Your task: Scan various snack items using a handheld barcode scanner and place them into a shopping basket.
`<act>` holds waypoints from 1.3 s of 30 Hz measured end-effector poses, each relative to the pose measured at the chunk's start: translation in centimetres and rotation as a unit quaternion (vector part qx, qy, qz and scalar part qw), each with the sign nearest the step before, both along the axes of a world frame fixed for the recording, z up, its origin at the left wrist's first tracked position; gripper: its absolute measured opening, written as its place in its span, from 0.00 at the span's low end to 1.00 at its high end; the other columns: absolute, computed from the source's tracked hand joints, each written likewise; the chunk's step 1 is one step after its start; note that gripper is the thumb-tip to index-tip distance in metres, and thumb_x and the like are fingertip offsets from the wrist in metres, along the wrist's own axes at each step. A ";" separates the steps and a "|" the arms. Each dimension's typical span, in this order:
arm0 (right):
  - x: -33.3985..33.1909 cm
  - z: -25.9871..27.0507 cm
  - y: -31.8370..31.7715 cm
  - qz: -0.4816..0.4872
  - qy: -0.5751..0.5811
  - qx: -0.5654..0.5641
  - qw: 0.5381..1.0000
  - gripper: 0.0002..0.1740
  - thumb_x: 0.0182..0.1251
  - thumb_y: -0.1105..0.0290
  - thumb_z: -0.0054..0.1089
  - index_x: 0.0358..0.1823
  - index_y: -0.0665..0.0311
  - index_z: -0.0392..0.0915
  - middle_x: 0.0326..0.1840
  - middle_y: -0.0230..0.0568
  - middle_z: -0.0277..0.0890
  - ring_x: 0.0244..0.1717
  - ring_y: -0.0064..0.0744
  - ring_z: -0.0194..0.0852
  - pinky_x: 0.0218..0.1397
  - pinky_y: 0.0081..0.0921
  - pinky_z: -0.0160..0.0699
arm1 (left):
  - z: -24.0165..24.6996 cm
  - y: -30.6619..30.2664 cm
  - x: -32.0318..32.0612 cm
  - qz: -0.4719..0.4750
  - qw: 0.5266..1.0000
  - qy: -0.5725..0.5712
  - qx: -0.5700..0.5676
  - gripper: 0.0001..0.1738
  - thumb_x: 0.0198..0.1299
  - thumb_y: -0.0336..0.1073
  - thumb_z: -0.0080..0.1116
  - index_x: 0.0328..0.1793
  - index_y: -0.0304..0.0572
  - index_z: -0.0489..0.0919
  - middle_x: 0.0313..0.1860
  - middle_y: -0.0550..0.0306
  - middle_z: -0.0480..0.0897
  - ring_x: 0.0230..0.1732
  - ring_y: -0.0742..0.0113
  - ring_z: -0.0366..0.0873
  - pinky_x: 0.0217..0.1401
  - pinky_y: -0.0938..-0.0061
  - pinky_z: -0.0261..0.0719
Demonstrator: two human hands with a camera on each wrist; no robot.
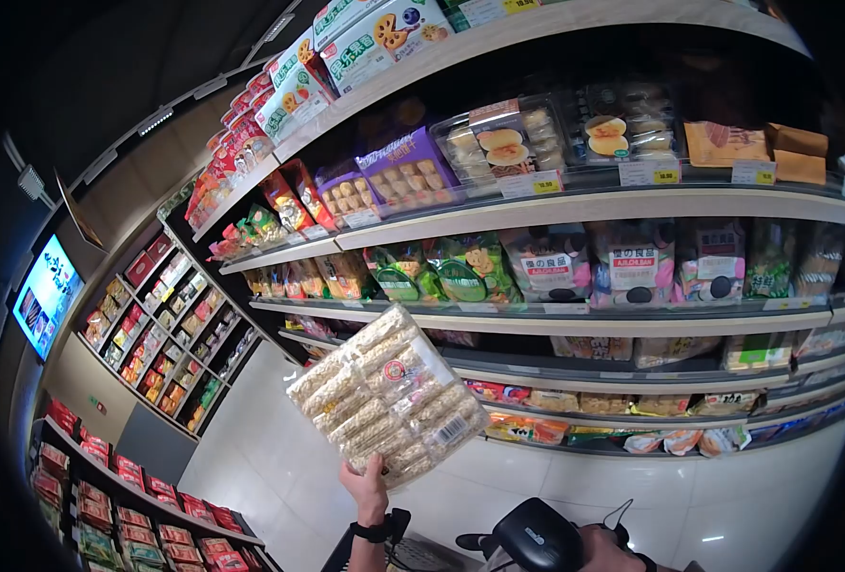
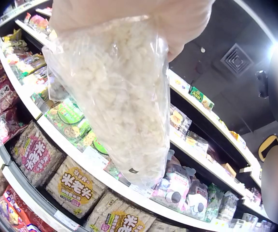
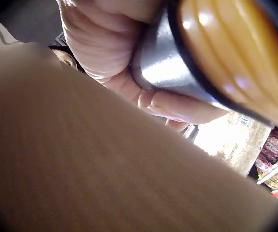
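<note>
The person's left hand (image 1: 367, 486) is clamped on the lower edge of a clear plastic bag of pale puffed-grain bars (image 1: 389, 396), thumb and fingers pinching the film. It holds the bag raised and tilted in front of the long grey shop shelves (image 1: 575, 319). The bag is in the air and touches no shelf. Its small round red sticker and barcode label face the head camera, and green snack packets (image 1: 460, 272) stand on the shelf behind it. In the left wrist view the bag lies close across the lens, with brown packets of grain bars (image 2: 76, 186) on the shelving beyond.

The right hand (image 3: 105, 43) has its fingers curled tight around a glossy silver and orange bar (image 3: 216, 53). What that bar belongs to cannot be told, and a blurred tan surface (image 3: 81, 159) fills the rest of that view.

Gripped by one edge only, the bag looks top-heavy and its bars look brittle. The hold probably works best as a firm pinch on the sealed film rather than a squeeze on the bars themselves. A steady wrist, the printed side squared to the eyes and a clear gap from the shelf edges would also help.
</note>
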State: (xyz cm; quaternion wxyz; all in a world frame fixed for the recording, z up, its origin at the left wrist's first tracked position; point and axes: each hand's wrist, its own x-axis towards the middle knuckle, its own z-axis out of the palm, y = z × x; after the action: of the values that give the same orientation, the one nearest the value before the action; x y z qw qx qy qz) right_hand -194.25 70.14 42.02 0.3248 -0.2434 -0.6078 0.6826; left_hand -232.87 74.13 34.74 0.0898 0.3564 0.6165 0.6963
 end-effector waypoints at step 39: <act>-0.9 -3.7 -0.6 -0.040 -0.024 0.299 0.953 0.12 0.58 0.72 0.65 0.44 0.65 0.83 0.38 0.44 0.84 0.38 0.28 0.81 0.39 0.30 0.78 | 0.2 -1.5 -1.3 0.000 0.999 0.005 -0.035 0.17 0.57 0.35 0.64 0.47 0.34 0.72 0.38 0.59 0.76 0.36 0.74 0.72 0.39 0.76 0.72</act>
State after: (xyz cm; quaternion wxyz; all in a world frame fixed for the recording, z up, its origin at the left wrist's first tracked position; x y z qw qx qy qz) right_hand -195.14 69.58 38.30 0.3948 -0.1754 -0.7814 0.4504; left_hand -234.17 72.62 34.91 0.0995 0.3564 0.6410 0.6724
